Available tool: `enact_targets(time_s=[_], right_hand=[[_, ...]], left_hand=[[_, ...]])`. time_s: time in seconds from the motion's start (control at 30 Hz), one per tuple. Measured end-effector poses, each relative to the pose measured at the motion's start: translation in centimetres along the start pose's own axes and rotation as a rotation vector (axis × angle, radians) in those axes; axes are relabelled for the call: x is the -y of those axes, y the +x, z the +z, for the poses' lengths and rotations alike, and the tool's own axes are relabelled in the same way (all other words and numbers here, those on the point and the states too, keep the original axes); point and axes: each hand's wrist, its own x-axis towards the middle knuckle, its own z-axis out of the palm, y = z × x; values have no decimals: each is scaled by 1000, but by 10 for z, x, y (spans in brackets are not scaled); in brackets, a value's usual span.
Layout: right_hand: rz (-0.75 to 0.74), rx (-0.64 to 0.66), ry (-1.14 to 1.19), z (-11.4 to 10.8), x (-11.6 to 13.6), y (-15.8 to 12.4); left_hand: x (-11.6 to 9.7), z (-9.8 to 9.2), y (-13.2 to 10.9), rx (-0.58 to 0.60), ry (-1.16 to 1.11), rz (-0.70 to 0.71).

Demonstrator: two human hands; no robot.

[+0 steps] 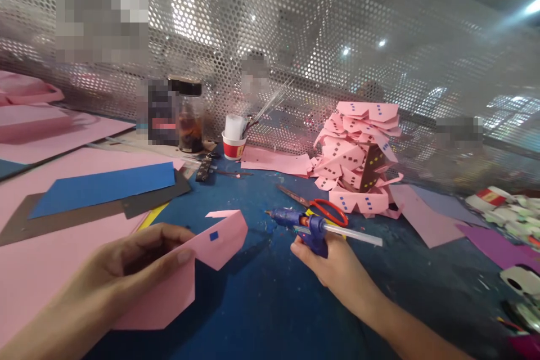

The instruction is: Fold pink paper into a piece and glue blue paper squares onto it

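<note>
My left hand (143,264) pinches a cut and folded pink paper piece (221,244) between thumb and fingers. One small dark blue square sits on its right part. In my right hand (337,270) is a blue hot glue gun (312,227), gripped by the handle, its nozzle pointing left toward the paper but apart from it. A clear glue stick (358,234) sticks out of its back end. Just behind the gun lie scissors with red handles (333,212). Farther back rises a stack of pink paper pieces (346,152) with small dark and blue squares on them.
At left, blue paper (105,187) and dark sheets lie over large pink sheets (34,281). A lidded glass jar (189,118) and a paper cup (233,146) with sticks stand before a perforated metal screen (291,39). Purple paper (498,244) is at right.
</note>
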Motion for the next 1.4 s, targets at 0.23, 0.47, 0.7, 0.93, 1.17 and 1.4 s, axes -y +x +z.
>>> enact_targets(time_s=[0.23,0.47,0.7,0.93,1.17,1.4], right_hand=[[-73,-125,-33,3,-1,6],[-91,-90,-58,3,2,14],[-120,-92,-58,5,1,20],[-119,-104,-95,7,5,24],[-122,-107,-87,9,3,25],[-125,-110,-122,9,4,25]], left_hand=[[20,-3,6,68,-57,-14],[19,-3,4,71,-93,-89],[21,-3,5,54,-17,-29],[20,-4,6,53,-9,-33],[23,-3,6,45,0,8],[20,-1,5,70,-63,-52]])
